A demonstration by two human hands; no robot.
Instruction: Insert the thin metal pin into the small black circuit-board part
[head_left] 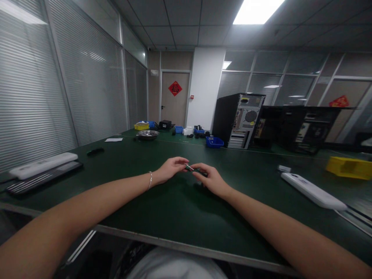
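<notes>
A: Obs. at centre of surface (162,209), dark green. Left hand (170,169) and right hand (210,179) are brought together, just above it.

B: What is held?

A: A small thin part (189,167), silvery at the left end, dark toward the right. It is pinched at both ends, left fingertips (183,162) on one, right fingertips (200,169) on the other. Type of part can't be told, too small.

B: Hand state?

A: Both are closed to a pinch on the part, other fingers curled in. A bracelet (150,180) is worn on the left wrist.

B: Surroundings?

A: White long casing (314,191) is laid to the right, well apart from the hands; a yellow bin (348,167) beyond it. To the left, another white casing (43,165) is seen beside a dark panel (43,177). Far end: metal bowl (147,134), blue bin (214,142), PC tower (242,120), back panel facing the camera.
</notes>
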